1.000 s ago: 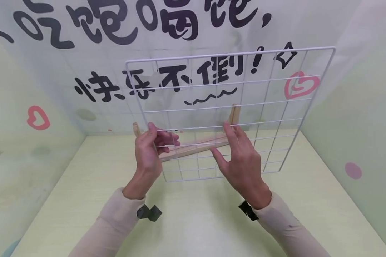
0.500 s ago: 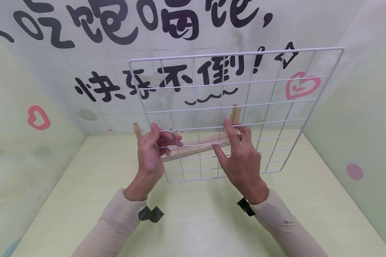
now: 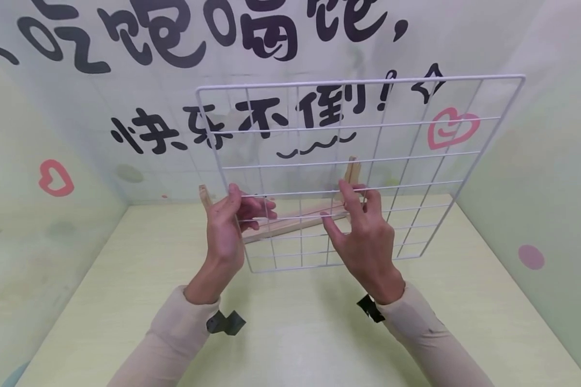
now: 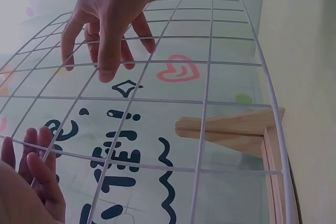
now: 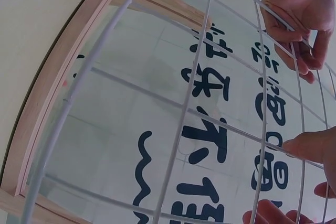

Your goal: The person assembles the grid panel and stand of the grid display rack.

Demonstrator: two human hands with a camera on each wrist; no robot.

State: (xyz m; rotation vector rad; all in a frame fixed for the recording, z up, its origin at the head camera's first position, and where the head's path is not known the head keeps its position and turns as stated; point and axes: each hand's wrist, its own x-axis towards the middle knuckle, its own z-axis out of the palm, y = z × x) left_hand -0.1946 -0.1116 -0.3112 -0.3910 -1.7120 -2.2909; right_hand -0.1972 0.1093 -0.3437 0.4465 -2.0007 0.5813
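Observation:
A white wire grid panel (image 3: 358, 81) stands tilted up above the table, with both hands at its lower half. My left hand (image 3: 222, 231) holds its left edge, thumb in front and fingers passing behind the wires. Toward the middle, my right hand (image 3: 365, 242) pinches the wires, its index finger and thumb bent onto them and other fingers reaching through. Behind the panel lies a wooden stand (image 3: 283, 228), a grooved bar with an upright (image 3: 352, 171) at either end. The left wrist view shows the right hand (image 4: 113, 14) draped over the wires from above.
The pale table (image 3: 290, 333) runs back to a printed wall (image 3: 252, 59) with large black lettering and pink hearts. Side walls (image 3: 542, 188) close in the left and right. A dark wrist camera (image 3: 225, 322) sits at the left sleeve cuff.
The panel has shifted slightly right, its upper right corner moving farthest. My right hand's fingers have curled more around the wires. The wooden stand stays put.

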